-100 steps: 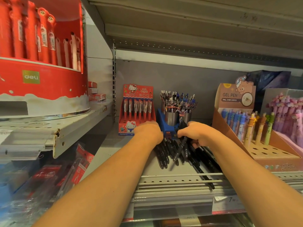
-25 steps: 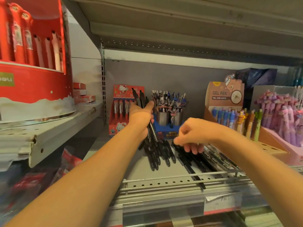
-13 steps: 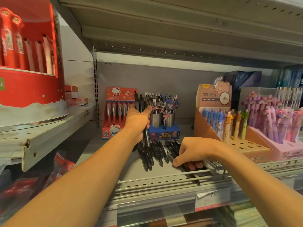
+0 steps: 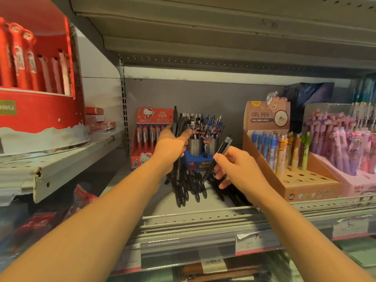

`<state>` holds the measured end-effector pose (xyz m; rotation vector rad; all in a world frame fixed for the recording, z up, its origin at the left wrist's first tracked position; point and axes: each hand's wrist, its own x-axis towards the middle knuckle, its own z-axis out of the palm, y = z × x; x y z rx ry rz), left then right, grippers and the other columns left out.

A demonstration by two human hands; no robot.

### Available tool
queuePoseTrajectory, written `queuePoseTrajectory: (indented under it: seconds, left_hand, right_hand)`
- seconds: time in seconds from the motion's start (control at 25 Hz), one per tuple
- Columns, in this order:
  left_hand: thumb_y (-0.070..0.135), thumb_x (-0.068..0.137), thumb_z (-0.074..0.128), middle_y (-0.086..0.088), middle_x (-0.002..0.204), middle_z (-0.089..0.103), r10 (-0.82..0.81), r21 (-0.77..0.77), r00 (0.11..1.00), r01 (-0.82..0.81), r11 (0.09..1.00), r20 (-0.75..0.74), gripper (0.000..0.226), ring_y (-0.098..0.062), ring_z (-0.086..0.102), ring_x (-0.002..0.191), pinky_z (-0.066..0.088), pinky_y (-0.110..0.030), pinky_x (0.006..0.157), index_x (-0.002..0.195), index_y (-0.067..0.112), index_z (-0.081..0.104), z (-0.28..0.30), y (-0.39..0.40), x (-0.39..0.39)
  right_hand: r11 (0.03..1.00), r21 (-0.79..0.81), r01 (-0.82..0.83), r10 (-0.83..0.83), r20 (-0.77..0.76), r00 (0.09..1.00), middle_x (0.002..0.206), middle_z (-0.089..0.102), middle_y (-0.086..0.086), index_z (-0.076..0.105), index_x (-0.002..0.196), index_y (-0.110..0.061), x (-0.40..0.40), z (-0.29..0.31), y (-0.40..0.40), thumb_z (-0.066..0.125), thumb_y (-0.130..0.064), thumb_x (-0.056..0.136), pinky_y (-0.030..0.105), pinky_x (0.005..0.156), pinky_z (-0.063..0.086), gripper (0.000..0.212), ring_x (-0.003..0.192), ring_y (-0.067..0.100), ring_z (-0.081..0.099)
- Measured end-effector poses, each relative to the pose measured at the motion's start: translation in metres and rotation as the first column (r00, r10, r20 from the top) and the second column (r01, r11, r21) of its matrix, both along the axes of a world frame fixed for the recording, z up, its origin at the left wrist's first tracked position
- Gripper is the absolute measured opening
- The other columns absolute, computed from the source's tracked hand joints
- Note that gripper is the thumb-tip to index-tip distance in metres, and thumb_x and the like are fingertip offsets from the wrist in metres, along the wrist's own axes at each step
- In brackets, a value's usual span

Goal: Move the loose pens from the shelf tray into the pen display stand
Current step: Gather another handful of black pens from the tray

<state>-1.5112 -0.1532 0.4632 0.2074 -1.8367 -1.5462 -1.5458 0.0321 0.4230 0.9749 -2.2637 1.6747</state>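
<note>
Loose black pens [image 4: 190, 185] lie in a heap on the grey shelf tray [image 4: 195, 217]. My left hand [image 4: 172, 146] is shut on an upright bundle of black pens [image 4: 178, 127], held in front of the red cat-print box. My right hand [image 4: 237, 167] pinches a single black pen [image 4: 220, 152], tilted with its clip end up, above the heap. Behind both hands stands the pen display stand [image 4: 198, 160], a blue base with two metal cups full of pens.
A red cat-print pen box [image 4: 147, 137] stands left of the stand. A brown gel pen display [image 4: 284, 159] and a pink pen display [image 4: 345, 151] sit to the right. A red round display [image 4: 38, 110] occupies the left shelf. A wire rail runs along the tray front.
My right hand has risen from the heap with one black pen in its fingers. My left hand keeps its bundle upright, almost unmoved.
</note>
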Motion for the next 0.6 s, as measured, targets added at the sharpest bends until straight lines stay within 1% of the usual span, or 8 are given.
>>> queuePoseTrajectory:
  seconds: [0.08,0.24,0.28,0.32,0.4,0.48,0.52,0.6]
  left_hand:
    - [0.027,0.096,0.066,0.003,0.061,0.057,-0.010,-0.093,0.999,0.007,0.996,-0.030,0.018,-0.009,0.045,0.045,0.039,-0.021,0.043,0.104,0.012,0.058,0.003,0.005,0.009]
    - [0.033,0.097,0.065,0.010,0.062,0.057,0.002,-0.299,0.995,-0.033,0.954,-0.103,0.011,-0.004,0.048,0.047,0.041,-0.019,0.047,0.091,0.025,0.059,0.007,0.023,0.031]
    - [0.036,0.096,0.065,0.016,0.062,0.057,0.018,-0.333,0.992,-0.059,0.941,-0.124,0.011,-0.001,0.049,0.048,0.041,-0.018,0.048,0.090,0.029,0.059,0.007,0.028,0.039]
    - [0.037,0.096,0.065,0.020,0.061,0.057,0.024,-0.354,0.989,-0.075,0.932,-0.147,0.009,0.001,0.050,0.050,0.041,-0.016,0.049,0.091,0.032,0.059,0.007,0.032,0.048]
    - [0.036,0.096,0.064,0.025,0.060,0.057,0.029,-0.372,0.979,-0.104,0.922,-0.201,0.009,0.003,0.052,0.053,0.040,-0.014,0.052,0.090,0.034,0.058,0.013,0.037,0.073]
    - [0.033,0.097,0.064,0.022,0.059,0.055,0.033,-0.348,0.967,-0.124,0.929,-0.254,0.011,0.001,0.048,0.051,0.039,-0.017,0.052,0.089,0.031,0.057,0.023,0.038,0.104]
    - [0.031,0.097,0.065,0.018,0.060,0.053,0.031,-0.331,0.959,-0.127,0.935,-0.281,0.012,-0.003,0.047,0.050,0.040,-0.020,0.051,0.088,0.028,0.057,0.030,0.038,0.122]
    - [0.030,0.096,0.066,0.011,0.064,0.053,0.048,-0.319,0.941,-0.161,0.934,-0.335,0.014,-0.009,0.047,0.052,0.040,-0.025,0.052,0.086,0.025,0.057,0.041,0.033,0.162]
  right_hand:
    - [0.999,-0.034,0.006,-0.008,-0.047,0.999,0.081,0.070,0.012,0.059,0.089,-0.006,0.000,0.000,0.001,0.058,-0.026,0.101,0.041,0.057,0.063,0.024,0.067,0.021,0.072]
    - [0.996,-0.084,-0.011,-0.002,-0.153,0.988,0.083,0.072,0.005,0.062,0.092,-0.015,0.001,-0.001,0.001,0.058,-0.025,0.102,0.026,0.055,0.061,0.014,0.074,0.009,0.071]
    - [0.994,-0.104,-0.026,0.006,-0.188,0.982,0.084,0.072,0.001,0.063,0.095,-0.018,0.002,0.000,0.001,0.059,-0.025,0.101,0.028,0.058,0.062,0.010,0.077,0.009,0.071]
    - [0.991,-0.127,-0.036,0.006,-0.224,0.974,0.085,0.073,-0.001,0.064,0.098,-0.019,0.005,0.001,0.001,0.059,-0.025,0.101,0.034,0.064,0.063,0.008,0.080,0.011,0.072]
    - [0.984,-0.171,-0.044,-0.007,-0.290,0.957,0.086,0.072,-0.001,0.064,0.099,-0.017,0.014,0.007,-0.001,0.058,-0.027,0.101,0.049,0.072,0.061,0.012,0.082,0.017,0.071]
    - [0.974,-0.216,-0.070,-0.004,-0.324,0.946,0.082,0.068,0.006,0.059,0.094,-0.011,0.035,0.017,-0.009,0.056,-0.030,0.103,0.055,0.071,0.058,0.021,0.079,0.026,0.069]
    - [0.967,-0.239,-0.094,0.007,-0.341,0.940,0.080,0.066,0.009,0.055,0.091,-0.008,0.049,0.024,-0.016,0.055,-0.030,0.103,0.053,0.069,0.057,0.025,0.077,0.031,0.067]
    - [0.952,-0.260,-0.163,0.047,-0.403,0.914,0.076,0.063,0.012,0.050,0.088,-0.008,0.086,0.041,-0.033,0.053,-0.032,0.104,0.042,0.061,0.053,0.029,0.071,0.032,0.063]
